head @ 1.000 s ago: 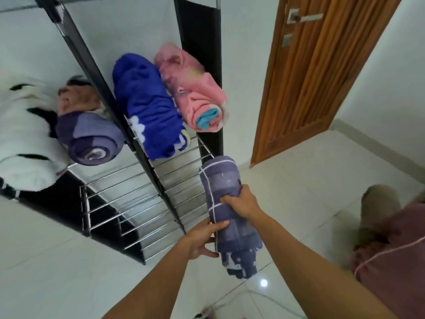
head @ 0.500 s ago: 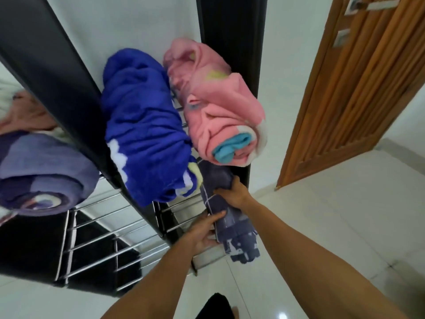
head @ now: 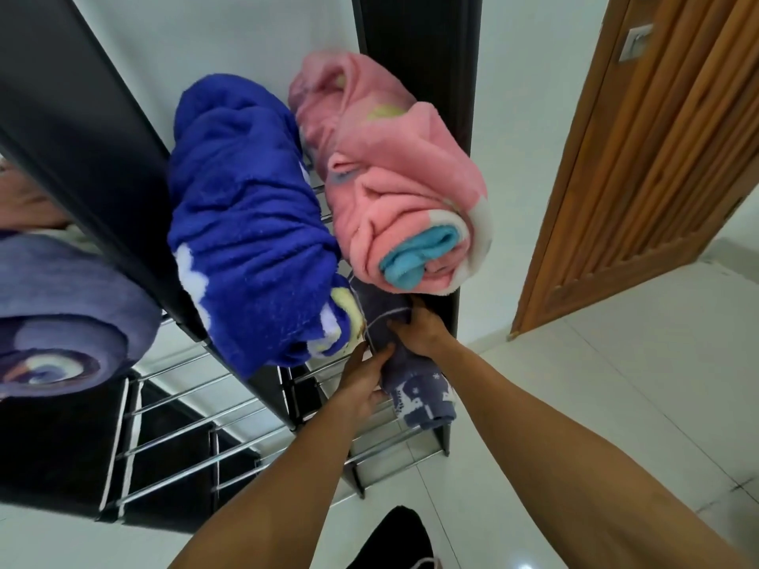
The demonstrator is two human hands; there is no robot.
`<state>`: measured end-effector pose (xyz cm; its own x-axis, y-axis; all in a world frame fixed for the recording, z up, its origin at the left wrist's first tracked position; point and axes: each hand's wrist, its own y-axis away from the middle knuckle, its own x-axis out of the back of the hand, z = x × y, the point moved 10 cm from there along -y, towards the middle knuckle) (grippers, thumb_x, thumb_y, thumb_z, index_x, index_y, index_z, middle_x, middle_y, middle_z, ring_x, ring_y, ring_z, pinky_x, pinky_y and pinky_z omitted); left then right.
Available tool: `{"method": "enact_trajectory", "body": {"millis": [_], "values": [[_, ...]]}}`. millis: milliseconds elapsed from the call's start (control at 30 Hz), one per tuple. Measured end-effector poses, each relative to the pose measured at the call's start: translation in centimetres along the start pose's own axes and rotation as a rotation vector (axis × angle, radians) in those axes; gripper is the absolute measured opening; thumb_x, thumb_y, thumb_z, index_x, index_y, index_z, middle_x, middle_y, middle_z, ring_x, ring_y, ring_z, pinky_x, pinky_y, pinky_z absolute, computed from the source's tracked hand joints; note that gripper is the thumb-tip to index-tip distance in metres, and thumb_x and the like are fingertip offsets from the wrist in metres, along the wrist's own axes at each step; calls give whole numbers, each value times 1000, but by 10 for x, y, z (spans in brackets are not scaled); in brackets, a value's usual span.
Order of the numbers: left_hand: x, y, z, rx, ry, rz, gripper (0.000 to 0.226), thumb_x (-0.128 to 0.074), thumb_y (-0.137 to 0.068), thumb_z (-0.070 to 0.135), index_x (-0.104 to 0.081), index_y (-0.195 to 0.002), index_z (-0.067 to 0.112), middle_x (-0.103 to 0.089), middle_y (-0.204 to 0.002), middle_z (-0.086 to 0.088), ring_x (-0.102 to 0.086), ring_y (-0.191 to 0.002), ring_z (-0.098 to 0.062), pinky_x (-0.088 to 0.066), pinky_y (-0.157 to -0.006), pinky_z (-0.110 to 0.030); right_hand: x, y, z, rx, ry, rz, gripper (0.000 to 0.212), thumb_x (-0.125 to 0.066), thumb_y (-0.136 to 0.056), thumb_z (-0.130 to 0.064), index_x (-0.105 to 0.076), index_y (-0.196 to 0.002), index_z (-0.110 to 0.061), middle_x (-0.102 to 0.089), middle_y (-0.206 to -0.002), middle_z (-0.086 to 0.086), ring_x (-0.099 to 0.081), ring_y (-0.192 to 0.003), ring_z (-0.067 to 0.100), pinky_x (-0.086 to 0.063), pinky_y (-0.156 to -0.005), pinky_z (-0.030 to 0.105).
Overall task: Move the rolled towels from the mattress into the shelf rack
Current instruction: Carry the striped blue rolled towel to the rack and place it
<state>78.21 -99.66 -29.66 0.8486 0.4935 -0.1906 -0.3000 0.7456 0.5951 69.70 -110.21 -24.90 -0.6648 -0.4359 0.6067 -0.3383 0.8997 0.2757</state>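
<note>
Both forearms reach forward and up from the bottom of the view, converging on a grey-purple rolled towel (head: 415,375) at the shelf rack (head: 230,408). The right hand (head: 419,334) lies over the top of the roll with its fingers curled down around it, gripping the towel near its middle; the wrist is bent slightly inward. The left hand (head: 363,375) presses against the roll's left side, thumb wrapped onto the fabric and fingers underneath, also closed on the towel. The roll sits tilted, its far end pushed under the upper tier, its near patterned end sticking out over the chrome bars of the lower tier.

Directly above the hands, on the upper tier, a blue rolled towel (head: 250,223) and a pink rolled towel (head: 394,186) lie side by side and touching, their ends overhanging the front. The pink one shows a light blue core at its near end. In the left compartment, beyond the black upright panel, a purple rolled towel (head: 70,318) rests with its spiral end facing forward. A wooden door (head: 640,158) stands to the right, over white floor tiles (head: 595,396).
</note>
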Motion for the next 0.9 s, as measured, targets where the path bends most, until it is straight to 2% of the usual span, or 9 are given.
{"method": "enact_trajectory", "body": {"millis": [100, 200, 367, 433, 567, 700, 800, 833, 900], "values": [[2, 8, -4, 42, -72, -2, 50, -61, -92, 25, -43, -138, 24, -59, -129, -6, -60, -104, -24, -54, -61, -33, 4, 13, 6, -16, 7, 16, 77, -58, -92, -32, -20, -151, -2, -43, -146, 24, -43, -133, 39, -36, -107, 38], [3, 19, -6, 87, -157, 2, 51, -61, -91, 27, -42, -138, 25, -56, -132, -5, -57, -108, -25, -54, -77, -43, 6, 30, 18, -60, -5, 16, 69, -58, -91, -30, -30, -146, -1, -45, -143, 25, -45, -131, 40, -37, -105, 37], [2, 40, -5, 136, -198, -17, 45, -57, -94, 17, -44, -136, 26, -61, -97, 1, -59, -77, -14, -50, -58, -32, 9, 59, 37, -191, 19, -58, 59, -54, -93, -32, -39, -139, 1, -50, -140, 23, -49, -128, 38, -41, -99, 35], [2, 40, -2, 158, -209, -27, 46, -59, -93, 19, -44, -136, 25, -61, -107, -3, -59, -79, -16, -50, -61, -34, 7, 64, 40, -224, 21, -113, 57, -52, -92, -34, -44, -138, -2, -53, -138, 20, -52, -126, 36, -43, -99, 36], [8, 15, -3, 186, -224, -5, 60, -69, -82, 36, -46, -137, 24, -57, -133, -8, -60, -102, -29, -53, -77, -48, 1, 56, 52, -276, -134, -124, 54, -61, -85, -39, -56, -128, -6, -62, -128, 14, -59, -117, 32, -48, -101, 39], [-3, 13, 3, 162, -101, -54, 44, -63, -89, 20, -54, -131, 13, -65, -118, -13, -65, -87, -25, -56, -62, -37, -15, 41, 56, -280, -272, -164, 56, -68, -81, -33, -54, -131, -10, -62, -130, 14, -60, -118, 31, -48, -103, 44], [-15, 15, 19, 89, -46, -78, 27, -54, -95, 11, -53, -122, 14, -64, -109, -9, -60, -78, -17, -50, -75, -36, -3, 35, 40, -223, -314, -84, 61, -69, -82, -21, -46, -138, -11, -59, -134, 15, -57, -121, 32, -46, -105, 45], [-20, 18, 26, 77, -28, -92, 26, -51, -97, 11, -51, -122, 16, -61, -111, -7, -60, -83, -18, -47, -81, -36, 6, 32, 33, -192, -296, -47, 63, -68, -83, -20, -43, -140, -12, -56, -137, 14, -55, -123, 32, -44, -106, 44], [-27, 17, 36, 79, -17, -117, 25, -48, -99, 16, -51, -123, 22, -54, -129, -4, -58, -113, -27, -45, -91, -40, 19, 25, 21, -170, -196, -4, 60, -64, -87, -22, -41, -142, -12, -53, -138, 12, -52, -125, 32, -42, -107, 39]]}}
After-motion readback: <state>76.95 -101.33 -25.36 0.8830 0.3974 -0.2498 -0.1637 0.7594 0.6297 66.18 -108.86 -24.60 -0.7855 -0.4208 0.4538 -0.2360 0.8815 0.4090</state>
